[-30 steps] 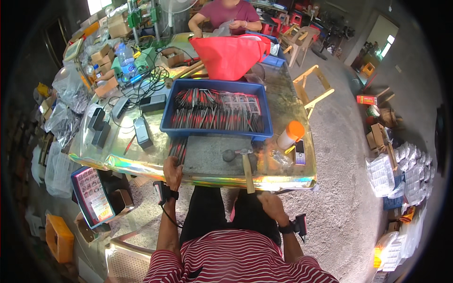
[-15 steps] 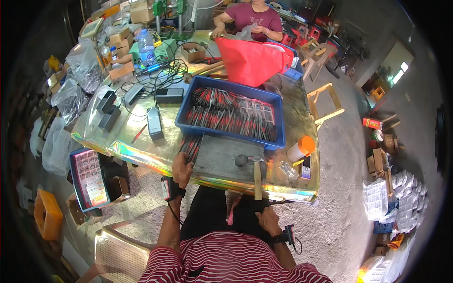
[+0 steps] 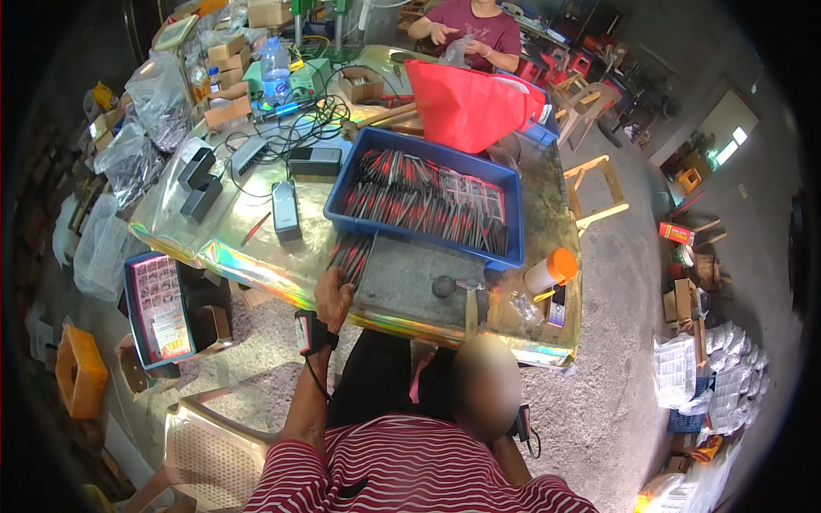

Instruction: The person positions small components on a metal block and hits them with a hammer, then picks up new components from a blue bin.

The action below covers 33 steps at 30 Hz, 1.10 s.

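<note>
My left hand (image 3: 335, 297) is at the table's front edge, its fingers curled onto the near end of a small row of thin black-and-red pieces (image 3: 351, 255). A dark grey flat slab (image 3: 402, 278) lies just right of that row. On the slab's right side rests a hammer (image 3: 471, 309) with a wooden handle, beside a dark round knob (image 3: 444, 286). Beyond the slab, a blue tub (image 3: 340, 221) holds many more of the thin pieces in rows. My right hand (image 3: 486, 386) is low, before my lap; a blurred oval covers it, so its fingers are hidden.
An orange-capped bottle (image 3: 547, 272) stands at the table's right. Grey boxes (image 3: 286, 209), tangled cables and a water bottle (image 3: 275, 73) lie left and back. A red bag (image 3: 457, 107) is behind the tub, where another person (image 3: 475, 34) handles clear plastic. A plastic chair (image 3: 214, 445) is lower left.
The view has shifted slightly, moving the table's contents a little in the picture. My left hand stays at the row's near end. The other person's hand has lifted off the table.
</note>
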Available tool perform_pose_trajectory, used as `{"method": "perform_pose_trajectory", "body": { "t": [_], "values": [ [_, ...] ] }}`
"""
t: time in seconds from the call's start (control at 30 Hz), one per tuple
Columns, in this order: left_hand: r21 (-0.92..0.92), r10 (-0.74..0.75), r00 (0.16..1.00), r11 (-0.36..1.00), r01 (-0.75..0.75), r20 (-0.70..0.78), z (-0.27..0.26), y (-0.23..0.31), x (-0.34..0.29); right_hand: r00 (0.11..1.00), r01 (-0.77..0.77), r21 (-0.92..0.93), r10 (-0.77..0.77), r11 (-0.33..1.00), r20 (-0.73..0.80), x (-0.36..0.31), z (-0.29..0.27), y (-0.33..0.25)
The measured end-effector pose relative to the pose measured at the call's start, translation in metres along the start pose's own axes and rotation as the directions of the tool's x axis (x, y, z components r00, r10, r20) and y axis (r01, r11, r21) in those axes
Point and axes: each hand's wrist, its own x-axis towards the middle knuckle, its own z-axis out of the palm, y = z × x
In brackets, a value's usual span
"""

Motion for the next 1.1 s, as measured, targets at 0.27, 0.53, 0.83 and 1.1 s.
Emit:
{"method": "perform_pose_trajectory", "body": {
  "t": [0.27, 0.53, 0.83, 1.1],
  "values": [
    [0.031, 0.056, 0.998, 0.998, -0.057, 0.018, 0.0, -0.009, 0.001, 0.996, 0.05, 0.008, -0.05, 0.999, -0.067, -0.003, 0.011, 0.006],
    [0.049, -0.05, 0.998, 0.998, 0.048, 0.048, -0.005, 0.009, 0.004, 0.995, 0.03, 0.013, -0.028, 0.999, -0.099, -0.001, 0.021, 0.01],
    [0.105, -0.089, 0.996, 0.99, 0.09, -0.014, -0.001, 0.01, 0.002, 0.987, 0.056, 0.015, -0.053, 0.998, -0.154, -0.002, 0.02, 0.011],
    [0.125, -0.151, 0.988, 0.981, 0.149, 0.01, -0.002, 0.012, 0.0, 0.939, 0.201, -0.014, -0.197, 0.979, -0.281, 0.004, 0.031, 0.009]
  ]
}}
